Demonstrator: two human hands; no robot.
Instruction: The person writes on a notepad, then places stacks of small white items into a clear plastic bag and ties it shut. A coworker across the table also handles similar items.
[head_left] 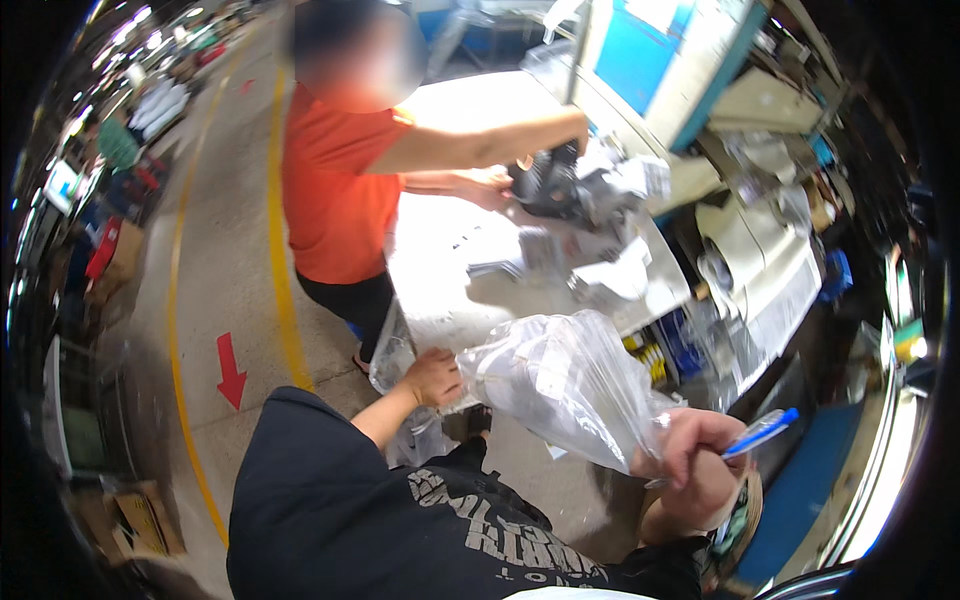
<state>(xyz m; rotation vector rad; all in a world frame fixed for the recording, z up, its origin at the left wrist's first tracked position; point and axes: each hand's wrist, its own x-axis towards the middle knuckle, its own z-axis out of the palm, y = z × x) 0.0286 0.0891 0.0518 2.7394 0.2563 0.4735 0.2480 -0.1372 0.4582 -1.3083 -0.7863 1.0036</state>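
A clear plastic bag [560, 375] stretches between my hands over the near edge of the white table [425, 290]. Pale contents show through its film, too blurred to name. My right hand [695, 450] is closed round the bag's gathered end, and a blue pen [762, 432] sticks out from the same fingers. On the other side, my left hand [435, 378] has its fingers curled at the bag's left end by the table corner. Those fingertips are partly hidden. More clear plastic film [418, 435] hangs below that hand.
Across the table a person in an orange shirt [340, 200] handles a black bundle [550, 185]. Plastic-wrapped pieces [610, 275] lie on the tabletop. Rolls of white material [745, 235] fill a rack at right. A walkway with a red arrow [230, 372] runs along the left.
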